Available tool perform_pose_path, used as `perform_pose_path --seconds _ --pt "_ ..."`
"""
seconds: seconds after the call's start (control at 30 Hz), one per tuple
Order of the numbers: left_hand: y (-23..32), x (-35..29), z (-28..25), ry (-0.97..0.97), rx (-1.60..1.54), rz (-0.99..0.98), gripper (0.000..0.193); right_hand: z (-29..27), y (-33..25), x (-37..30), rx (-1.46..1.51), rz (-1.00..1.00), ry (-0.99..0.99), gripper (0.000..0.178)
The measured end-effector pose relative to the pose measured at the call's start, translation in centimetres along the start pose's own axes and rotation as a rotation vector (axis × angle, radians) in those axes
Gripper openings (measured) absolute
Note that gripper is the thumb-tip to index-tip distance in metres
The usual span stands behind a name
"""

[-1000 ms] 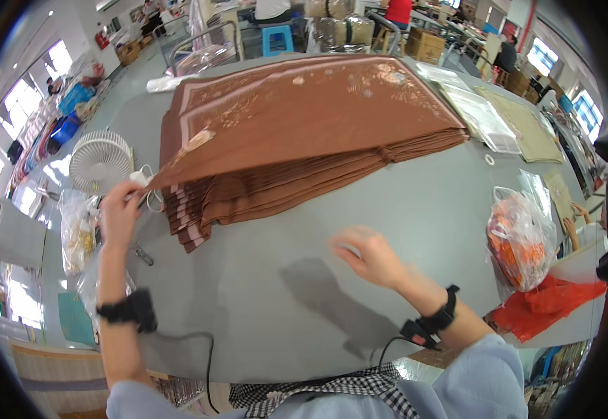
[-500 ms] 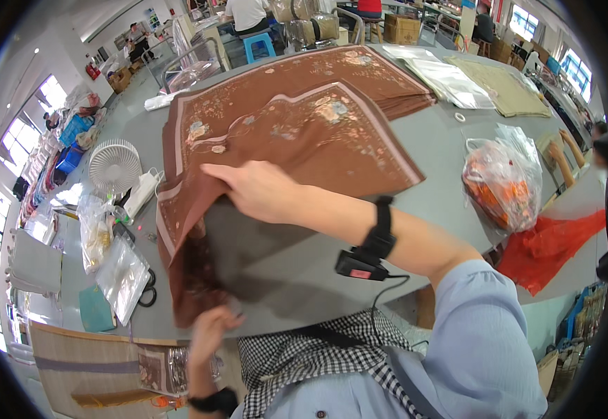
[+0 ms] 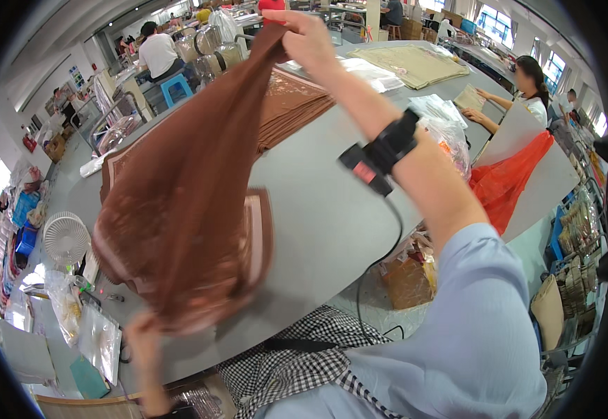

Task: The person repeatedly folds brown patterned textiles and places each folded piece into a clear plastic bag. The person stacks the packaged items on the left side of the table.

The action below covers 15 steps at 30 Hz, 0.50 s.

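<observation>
A brown scarf (image 3: 199,174) with a pale pink border and a floral print hangs stretched between my two hands. High at the far side, my right hand (image 3: 307,42) is closed on one corner, its forearm crossing from the lower right with a black strap and small device on it. My left hand (image 3: 144,342), low on the near left and smeared by motion, grips the scarf's lower edge. The scarf's lower part billows just over the table. Partly hidden behind it lies a stack of brown scarves (image 3: 293,105).
The grey table (image 3: 332,216) carries a white fan (image 3: 66,238) and clear plastic bags (image 3: 100,342) at left. Toward the back are clear packages (image 3: 374,75) and a pale green cloth stack (image 3: 415,64). Right, beside a red bag (image 3: 510,181), a co-worker (image 3: 527,84) handles a piece of cloth.
My right hand has swung up and away, lifting the scarf off the stack. My left hand has moved left and down. The view has turned to the right.
</observation>
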State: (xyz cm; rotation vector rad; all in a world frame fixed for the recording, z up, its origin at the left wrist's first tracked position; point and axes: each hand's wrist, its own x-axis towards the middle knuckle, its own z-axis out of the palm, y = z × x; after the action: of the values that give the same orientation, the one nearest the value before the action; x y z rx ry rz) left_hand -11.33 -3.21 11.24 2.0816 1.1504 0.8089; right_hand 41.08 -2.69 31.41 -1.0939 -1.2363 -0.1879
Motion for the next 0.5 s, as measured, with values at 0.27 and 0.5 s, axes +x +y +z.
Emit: perform_pose_path --seconds 0.27,0.5 --pt "8.5 4.8 -28.3 0.506 0.114 0.046 0.032 -0.6 -1.7 6.0 -0.421 -0.439 0.146 0.021" --pt "9.5 19.0 -24.6 0.272 0.830 0.143 0.032 7.8 6.9 7.7 -0.539 -0.439 -0.446 0.038"
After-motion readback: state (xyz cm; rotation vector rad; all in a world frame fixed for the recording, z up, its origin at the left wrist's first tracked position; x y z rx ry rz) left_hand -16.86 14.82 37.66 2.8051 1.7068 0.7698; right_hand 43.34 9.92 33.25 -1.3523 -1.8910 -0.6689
